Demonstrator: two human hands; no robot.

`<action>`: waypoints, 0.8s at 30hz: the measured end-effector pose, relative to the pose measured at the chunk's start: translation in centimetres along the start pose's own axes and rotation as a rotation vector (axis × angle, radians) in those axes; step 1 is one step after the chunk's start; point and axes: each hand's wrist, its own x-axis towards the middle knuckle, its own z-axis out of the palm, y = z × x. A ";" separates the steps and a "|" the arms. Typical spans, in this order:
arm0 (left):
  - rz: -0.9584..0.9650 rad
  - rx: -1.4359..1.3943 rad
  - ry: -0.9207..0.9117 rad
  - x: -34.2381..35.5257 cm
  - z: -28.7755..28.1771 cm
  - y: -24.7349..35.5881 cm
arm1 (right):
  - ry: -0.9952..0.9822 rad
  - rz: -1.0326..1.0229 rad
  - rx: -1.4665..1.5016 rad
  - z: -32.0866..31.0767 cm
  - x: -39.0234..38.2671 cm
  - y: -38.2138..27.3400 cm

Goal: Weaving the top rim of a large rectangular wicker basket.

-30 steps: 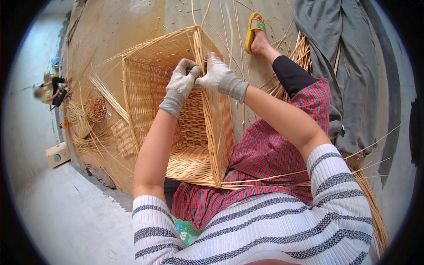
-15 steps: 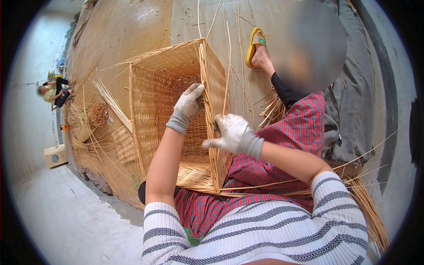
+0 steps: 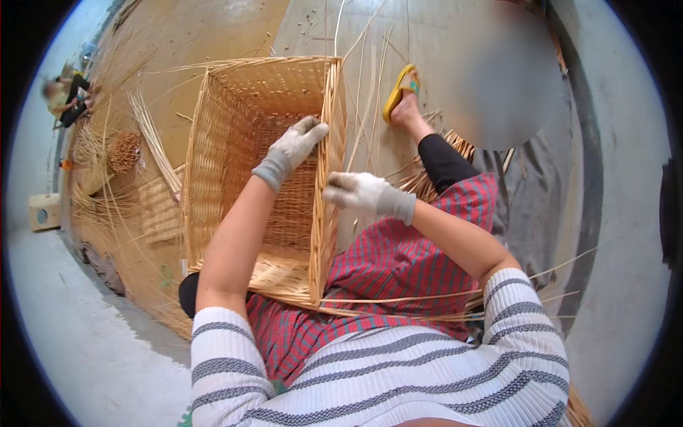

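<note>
A rectangular wicker basket (image 3: 317, 245) lies tipped against my lap, its opening facing toward me and its braided rim running upright on the right side. Reaching across the opening, my left hand (image 3: 294, 147) in a white-grey work glove is closed over the upper part of that rim. Lower down on the outer side, my right hand (image 3: 366, 194), gloved as well, has its fingers drawn together at the same rim. What lies beneath those fingertips is partly hidden. Long thin wicker strands (image 3: 405, 299) extend from the basket's lower corner across my checked apron (image 3: 388, 260).
A bundle of cut sticks (image 3: 420, 181) lies beside my foot in a yellow slipper (image 3: 398, 92). On the left are a flat woven panel (image 3: 158, 210), pale rods (image 3: 153, 142) and a round stick bundle (image 3: 124, 151). Another person (image 3: 65, 98) sits at the far left.
The basket and surroundings appear shifted left in view. My right hand has come in against the rim, and its outstretched thumb has drawn in. My left hand still grips the rim.
</note>
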 end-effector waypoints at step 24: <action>0.259 0.054 0.032 -3.8 2.4 -2.0 | 0.480 -0.185 0.357 -7.6 8.2 0.7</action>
